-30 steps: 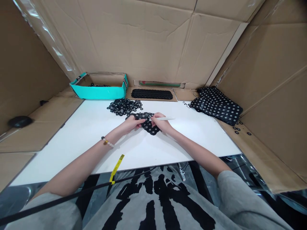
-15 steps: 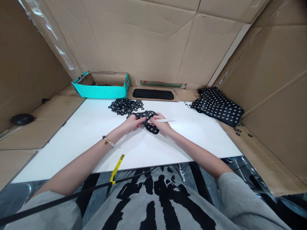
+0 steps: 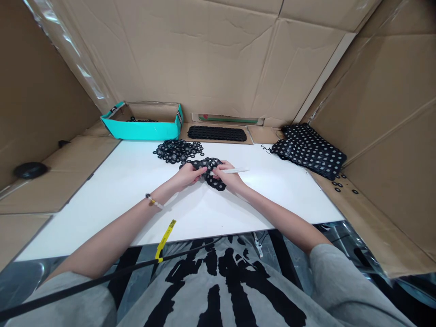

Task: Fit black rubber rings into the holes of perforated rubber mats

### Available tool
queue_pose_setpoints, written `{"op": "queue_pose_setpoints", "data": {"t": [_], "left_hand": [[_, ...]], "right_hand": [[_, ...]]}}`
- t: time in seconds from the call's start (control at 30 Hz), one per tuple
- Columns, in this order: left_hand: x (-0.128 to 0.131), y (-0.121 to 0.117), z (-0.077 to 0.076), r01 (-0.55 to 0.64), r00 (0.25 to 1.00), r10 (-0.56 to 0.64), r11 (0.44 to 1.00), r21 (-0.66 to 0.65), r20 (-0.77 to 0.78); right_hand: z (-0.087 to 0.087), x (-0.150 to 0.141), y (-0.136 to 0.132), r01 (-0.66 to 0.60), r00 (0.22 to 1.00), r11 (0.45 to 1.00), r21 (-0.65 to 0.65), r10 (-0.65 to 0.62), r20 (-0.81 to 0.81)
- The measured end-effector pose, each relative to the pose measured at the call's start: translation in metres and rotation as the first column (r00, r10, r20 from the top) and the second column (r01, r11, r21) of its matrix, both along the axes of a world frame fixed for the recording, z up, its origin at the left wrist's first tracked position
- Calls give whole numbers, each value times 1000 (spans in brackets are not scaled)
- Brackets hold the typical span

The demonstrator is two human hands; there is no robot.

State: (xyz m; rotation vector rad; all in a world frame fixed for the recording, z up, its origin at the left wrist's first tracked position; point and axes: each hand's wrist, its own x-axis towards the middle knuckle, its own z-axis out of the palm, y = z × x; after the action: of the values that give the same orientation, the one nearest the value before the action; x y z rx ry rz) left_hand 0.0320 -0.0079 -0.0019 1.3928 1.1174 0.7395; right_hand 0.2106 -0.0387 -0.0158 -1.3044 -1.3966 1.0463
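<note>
Between my hands, over the white tabletop (image 3: 218, 213), is a piece of linked black rings (image 3: 215, 182), its lower end hanging toward me. My left hand (image 3: 189, 174) is closed on its left edge, thumb on top. My right hand (image 3: 230, 176) pinches a thin white pen-like tool (image 3: 236, 170), whose back end points right. The tool's tip is at the rings and too small to make out. Just behind my left hand lies a heap of loose black rings (image 3: 175, 151).
A turquoise box (image 3: 146, 131) with black rings inside stands at the back left. A black braided-looking mat (image 3: 217, 133) lies at the back middle. A larger sheet of linked black rings (image 3: 311, 152) is at the right, with loose rings (image 3: 337, 184) beside it. Cardboard walls (image 3: 211, 59) enclose the table.
Almost nothing differs. Both hands, the linked rings and the white tool stay in place; the whole view has shifted very slightly.
</note>
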Motion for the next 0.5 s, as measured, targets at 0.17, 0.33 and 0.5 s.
{"op": "queue_pose_setpoints", "data": {"t": [0.17,0.33,0.5], "left_hand": [[0,3,-4,-16,999,18,999,-45,42],[2,1,-6,-10,995,19,996,-87,103],[4,1,-7,22,993,-12,996,-88,118]], "right_hand": [[-4,-1,1,16,998,998,61,-20,62],[-10,-6,0,0,982,983,184,-35,187],[-15,-8,3,-6,968,978,211,-47,246]]}}
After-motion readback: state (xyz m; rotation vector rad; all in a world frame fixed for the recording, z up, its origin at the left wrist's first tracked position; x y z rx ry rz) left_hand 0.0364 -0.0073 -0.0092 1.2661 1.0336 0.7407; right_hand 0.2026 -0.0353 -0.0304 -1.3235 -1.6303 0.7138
